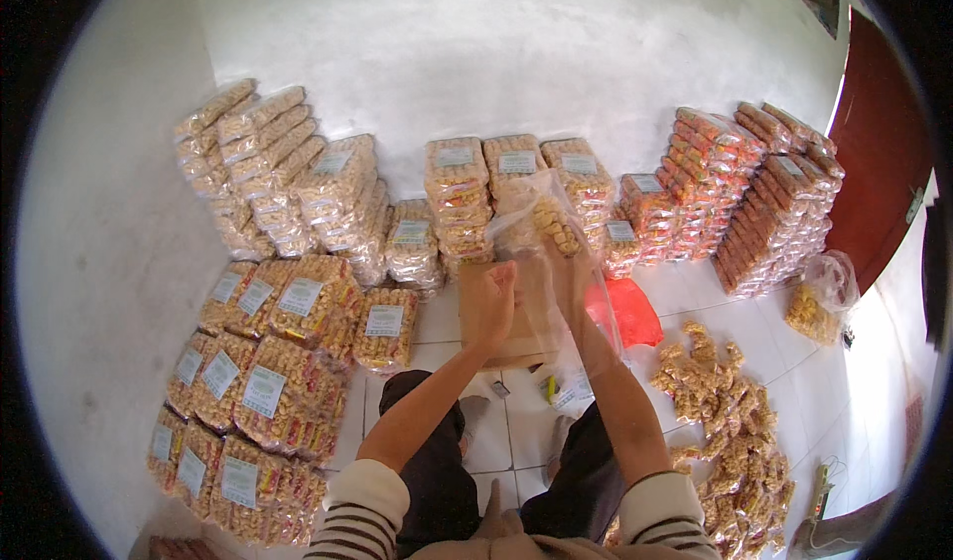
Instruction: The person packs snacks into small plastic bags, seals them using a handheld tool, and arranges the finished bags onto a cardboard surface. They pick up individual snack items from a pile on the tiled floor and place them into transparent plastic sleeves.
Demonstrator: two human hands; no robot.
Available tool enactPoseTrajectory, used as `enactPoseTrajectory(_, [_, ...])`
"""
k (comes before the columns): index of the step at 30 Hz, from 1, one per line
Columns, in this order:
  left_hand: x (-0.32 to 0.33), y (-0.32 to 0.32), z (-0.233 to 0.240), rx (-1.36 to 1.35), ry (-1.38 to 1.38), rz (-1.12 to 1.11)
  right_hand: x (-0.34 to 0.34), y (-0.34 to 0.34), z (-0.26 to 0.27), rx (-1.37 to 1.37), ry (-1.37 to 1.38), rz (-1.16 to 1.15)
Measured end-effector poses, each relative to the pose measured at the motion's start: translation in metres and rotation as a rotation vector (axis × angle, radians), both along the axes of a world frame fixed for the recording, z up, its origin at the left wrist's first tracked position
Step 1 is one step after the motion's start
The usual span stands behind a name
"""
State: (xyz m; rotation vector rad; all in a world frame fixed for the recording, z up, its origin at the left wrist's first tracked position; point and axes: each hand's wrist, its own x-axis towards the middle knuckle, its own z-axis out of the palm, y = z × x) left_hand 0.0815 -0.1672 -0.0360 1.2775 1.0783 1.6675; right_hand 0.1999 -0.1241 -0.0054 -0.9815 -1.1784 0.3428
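Note:
A large clear plastic bag (540,292) hangs open in front of me, above a brown cardboard box (476,299). My right hand (567,266) and forearm are seen through its film. That hand holds a small packet of golden, curled snacks (555,225) near the bag's far end. Over the box, at the bag's left side, is my left hand (499,303), its fingers bent upward. Whether it grips the film cannot be made out. Loose small snack packets (733,426) lie heaped on the tiled floor to the right.
Labelled snack packs (260,389) stand in rows at left. Stacked packs (454,180) line the wall, with red-orange ones (700,180) and brown ones (782,217) further right. A red plastic bag (629,313) lies beside the box. A filled clear bag (815,307) and a power strip (821,491) are at right.

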Motion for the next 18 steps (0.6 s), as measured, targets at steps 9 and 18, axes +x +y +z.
enactPoseTrajectory(9, [0.006,-0.019,0.013,-0.127,0.262,-0.084,0.016,0.012,-0.022,-0.103,-0.029,-0.125])
enactPoseTrajectory(18, [-0.038,0.021,-0.056,-0.268,0.428,-0.189,0.016,0.077,-0.145,-0.542,-0.221,0.022])
